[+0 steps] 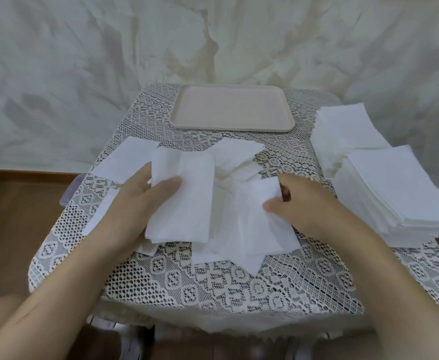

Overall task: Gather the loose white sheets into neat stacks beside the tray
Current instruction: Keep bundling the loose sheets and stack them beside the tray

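Loose white sheets (pixel 241 229) lie scattered in the middle of the lace-covered table. My left hand (pixel 135 203) holds a small bundle of white sheets (pixel 184 193), thumb on top and fingers underneath. My right hand (pixel 306 201) pinches the edge of one loose sheet (pixel 262 193) from the pile. A beige tray (pixel 231 107) sits at the back of the table with nothing on it. Two tall stacks of white sheets stand at the right: a near stack (pixel 405 193) and a far stack (pixel 348 131).
A single sheet (pixel 127 158) lies at the left, another (pixel 101 211) partly under my left wrist. The table (pixel 213 287) is small, its lace cloth hanging over the edges. A draped white cloth forms the backdrop; wooden floor shows at both sides.
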The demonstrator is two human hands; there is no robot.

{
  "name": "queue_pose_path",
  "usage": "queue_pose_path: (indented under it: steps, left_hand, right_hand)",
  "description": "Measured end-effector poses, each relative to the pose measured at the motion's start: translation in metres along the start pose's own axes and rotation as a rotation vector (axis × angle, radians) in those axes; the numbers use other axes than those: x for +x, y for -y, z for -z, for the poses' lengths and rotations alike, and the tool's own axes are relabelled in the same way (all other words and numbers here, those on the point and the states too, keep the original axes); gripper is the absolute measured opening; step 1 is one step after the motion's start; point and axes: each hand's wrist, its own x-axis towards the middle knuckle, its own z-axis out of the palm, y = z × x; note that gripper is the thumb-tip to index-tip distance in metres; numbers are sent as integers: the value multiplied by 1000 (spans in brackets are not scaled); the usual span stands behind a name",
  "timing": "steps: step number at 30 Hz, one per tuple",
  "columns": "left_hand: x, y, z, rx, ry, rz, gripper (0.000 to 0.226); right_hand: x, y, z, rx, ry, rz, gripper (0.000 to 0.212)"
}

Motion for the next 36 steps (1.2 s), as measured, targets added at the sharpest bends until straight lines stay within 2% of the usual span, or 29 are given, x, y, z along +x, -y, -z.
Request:
queue_pose_path:
  steps: [2,5,8,13,17,21,24,27,29,33,36]
  left_hand:
    - [0,0,0,2,4,5,17]
    - [1,0,1,23,13,-12,25]
    - [1,1,1,20,12,-14,26]
    - [0,1,0,22,23,-20,33]
    - [0,0,1,28,16,-15,25]
    - [0,0,1,32,13,-21,19]
    - [1,0,0,32,15,-27,18]
    - [1,0,0,25,21,-26,18]
    - [0,0,0,20,20,-22,18]
    - [0,-1,-2,20,-4,-22,17]
    - [0,-2,-3,19,-31,-38,16]
  right_hand:
    - [1,-2,2,1,30,7,26]
    - [4,-6,2,-9,31,34,11]
    - [2,-8,1,-8,21,73,16]
    - [4,-6,2,185,-93,203,21]
    - [12,0,-6,237,-107,260,18]
    - [17,-4,-12,198,-109,205,26]
    - [18,-7,-11,302,-100,108,5]
    - [13,-11,-6,431,-27,21,5]
    - [9,-13,-5,427,-15,52,4]
    - [8,-11,0,506,-139,164,20]
    - [10,-3,2,556,-99,257,17]
